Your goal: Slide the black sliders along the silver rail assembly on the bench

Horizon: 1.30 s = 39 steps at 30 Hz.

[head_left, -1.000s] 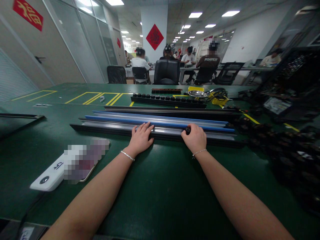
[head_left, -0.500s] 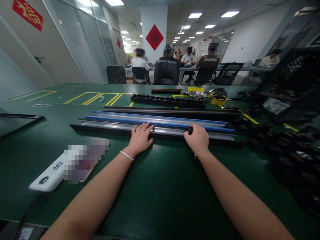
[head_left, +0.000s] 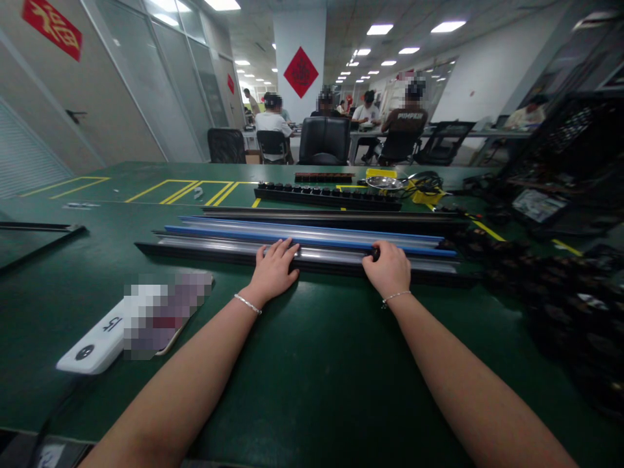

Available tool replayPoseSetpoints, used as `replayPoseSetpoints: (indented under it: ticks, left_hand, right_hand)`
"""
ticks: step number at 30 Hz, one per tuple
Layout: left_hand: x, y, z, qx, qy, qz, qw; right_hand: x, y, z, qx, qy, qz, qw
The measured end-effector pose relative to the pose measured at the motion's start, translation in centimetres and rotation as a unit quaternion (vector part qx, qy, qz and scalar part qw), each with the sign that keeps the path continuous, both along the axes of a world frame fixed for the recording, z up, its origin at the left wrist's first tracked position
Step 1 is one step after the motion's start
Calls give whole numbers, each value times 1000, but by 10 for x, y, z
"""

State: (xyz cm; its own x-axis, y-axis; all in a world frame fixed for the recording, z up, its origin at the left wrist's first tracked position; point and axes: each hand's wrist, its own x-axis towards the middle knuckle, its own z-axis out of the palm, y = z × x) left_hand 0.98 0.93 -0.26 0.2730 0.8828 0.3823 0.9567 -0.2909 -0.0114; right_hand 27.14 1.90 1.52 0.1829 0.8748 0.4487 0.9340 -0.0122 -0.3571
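Observation:
My left hand (head_left: 273,268) lies with fingers spread over the nearest long black rail (head_left: 209,250), pressing on its shiny silver channel. Farther right along the same rail, my right hand (head_left: 390,270) is closed around a small black piece (head_left: 375,253) held at the channel. Fingers cover most of that piece, so its exact kind is hidden. Just behind lies a second long strip with blue edges (head_left: 219,229), parallel to the first. Another dark bar (head_left: 292,214) stretches behind that.
A white device (head_left: 97,341) and a phone (head_left: 190,296) lie at left. Many small black parts (head_left: 550,292) are heaped at right. Toward the back are a bar with a row of black pieces (head_left: 326,196) and a metal dish (head_left: 385,184). People sit beyond the green table (head_left: 312,364).
My right hand has shifted slightly to the right along the rail with the small black piece. The left hand stays where it was. A person has appeared in the far background.

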Motion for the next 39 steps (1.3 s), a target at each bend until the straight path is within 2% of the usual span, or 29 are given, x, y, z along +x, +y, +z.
replayPoseSetpoints:
  ticks: [28,35,39]
  left_hand:
    - [0,1,-2,6,-2,-2,1000]
    - [0,2,-2,8,-4,-1,1000]
    - [0,1,-1,5,-5,-4,1000]
  right_hand:
    - [13,1,1,-7,-1,-24,1000]
    - [19,2,0,-11,-11,-39,999]
    - [24,0,1,-27,-22,-70,997]
